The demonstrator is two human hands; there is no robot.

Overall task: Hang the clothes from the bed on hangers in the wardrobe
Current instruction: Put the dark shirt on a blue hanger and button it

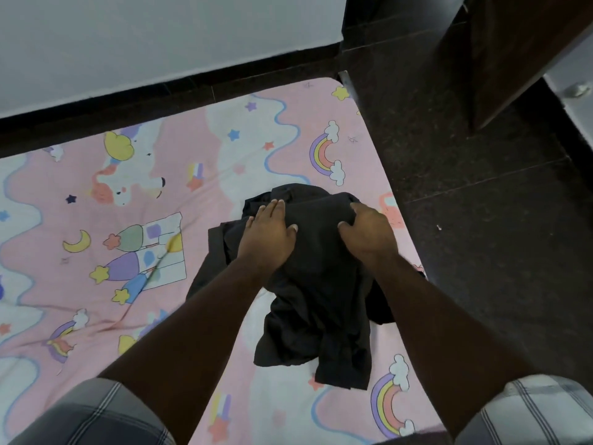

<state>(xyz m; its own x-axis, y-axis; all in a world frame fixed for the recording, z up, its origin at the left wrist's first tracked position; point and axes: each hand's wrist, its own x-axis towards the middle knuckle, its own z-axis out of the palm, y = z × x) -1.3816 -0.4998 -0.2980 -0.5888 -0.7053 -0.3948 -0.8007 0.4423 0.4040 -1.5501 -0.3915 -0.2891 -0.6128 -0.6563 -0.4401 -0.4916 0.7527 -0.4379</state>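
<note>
A crumpled black garment (314,303) lies on the bed (134,194), near its right edge. My left hand (268,231) lies flat on the garment's upper left part, fingers straight and thumb spread. My right hand (365,231) sits on its upper right part with the fingers curled into the cloth, bunching it. No hanger shows in the head view.
The bed has a pink sheet with rainbows, stars and unicorns. Dark tiled floor (481,203) runs along the bed's right side. A dark brown wooden wardrobe panel (513,59) stands at the top right. A white wall (160,36) is behind the bed.
</note>
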